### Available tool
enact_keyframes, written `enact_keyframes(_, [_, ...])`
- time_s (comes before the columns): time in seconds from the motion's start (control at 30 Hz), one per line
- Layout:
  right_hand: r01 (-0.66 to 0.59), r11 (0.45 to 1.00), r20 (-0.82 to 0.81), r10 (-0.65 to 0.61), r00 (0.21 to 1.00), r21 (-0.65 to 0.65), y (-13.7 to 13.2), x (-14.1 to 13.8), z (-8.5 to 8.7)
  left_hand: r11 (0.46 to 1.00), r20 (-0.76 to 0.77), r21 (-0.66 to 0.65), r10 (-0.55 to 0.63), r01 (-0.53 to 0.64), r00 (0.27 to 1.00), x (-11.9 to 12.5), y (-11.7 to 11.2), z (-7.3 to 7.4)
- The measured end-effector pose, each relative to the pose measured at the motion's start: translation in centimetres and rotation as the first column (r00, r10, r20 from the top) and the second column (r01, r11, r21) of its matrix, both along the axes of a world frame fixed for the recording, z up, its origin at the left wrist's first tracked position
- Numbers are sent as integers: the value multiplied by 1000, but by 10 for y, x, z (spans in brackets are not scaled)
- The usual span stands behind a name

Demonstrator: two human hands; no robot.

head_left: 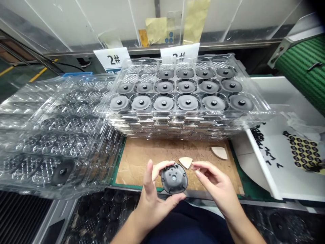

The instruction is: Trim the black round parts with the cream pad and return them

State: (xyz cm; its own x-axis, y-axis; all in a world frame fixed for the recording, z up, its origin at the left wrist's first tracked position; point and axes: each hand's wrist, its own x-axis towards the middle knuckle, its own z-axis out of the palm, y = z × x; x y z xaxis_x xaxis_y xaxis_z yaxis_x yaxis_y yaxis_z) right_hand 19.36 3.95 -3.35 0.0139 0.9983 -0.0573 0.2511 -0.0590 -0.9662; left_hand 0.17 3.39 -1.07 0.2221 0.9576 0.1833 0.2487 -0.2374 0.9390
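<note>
My left hand [158, 193] grips a round black plastic disc-shaped part [174, 178] between thumb and fingers, its studded face with a central boss turned toward me. Just right of it, my right hand [212, 178] has its fingertips pinched together. Whatever they hold, if anything, is too small to make out. A pale wedge-shaped piece [185, 162] shows right by those fingertips; I cannot tell whether they touch it. Another pale wedge [219, 153] lies farther right on the brown cardboard sheet [142, 156].
Stacked clear trays [182, 117] holding black discs stand behind the cardboard. More clear trays [83, 125] are at left. A white bin [302, 179] at right contains small black pieces [269, 154] and a yellow sheet of round stickers [306, 152]. A green conveyor belt [304, 67] slopes above it.
</note>
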Motion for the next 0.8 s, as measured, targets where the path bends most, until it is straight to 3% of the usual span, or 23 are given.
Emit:
enact_keyframes(0.13, [-17,1000,-202,21,979,23,-9,-4,18,1000,54,3,13,-14,998,1,-8,-1])
enact_keyframes(0.23, [-182,983,-284,176,942,7,-12,-12,22,998,78,-61,-1,6,997,0,-13,-3])
enact_keyframes(0.3, [-242,970,-276,233,933,1,-13,-18,18,990,74,-139,5,5,997,-2,-15,-3])
enact_keyframes(0.4, [-205,978,-176,208,962,37,-11,-22,11,958,75,-288,35,-12,997,-5,-15,-3])
enact_keyframes(0.47, [-205,976,-64,210,976,78,-7,-18,17,922,108,-386,50,-4,993,-6,-14,-1])
enact_keyframes(0.53, [-225,966,75,217,973,127,2,-6,35,869,166,-495,104,-9,981,-7,-15,1])
enact_keyframes(0.6, [-212,959,222,168,960,190,19,15,63,805,251,-593,194,-8,948,-7,-20,3])
enact_keyframes(0.67, [-114,956,355,11,935,270,48,44,96,763,321,-647,274,-1,906,-7,-26,5])
enact_keyframes(0.7, [-53,948,450,-100,887,315,66,61,111,756,347,-655,300,0,889,-7,-29,5])
enact_keyframes(0.73, [43,915,676,-326,661,400,86,79,125,755,365,-656,321,-3,874,-8,-32,5])
enact_keyframes(0.8, [152,861,709,-490,508,486,124,113,145,752,395,-659,361,-13,845,-12,-38,5])
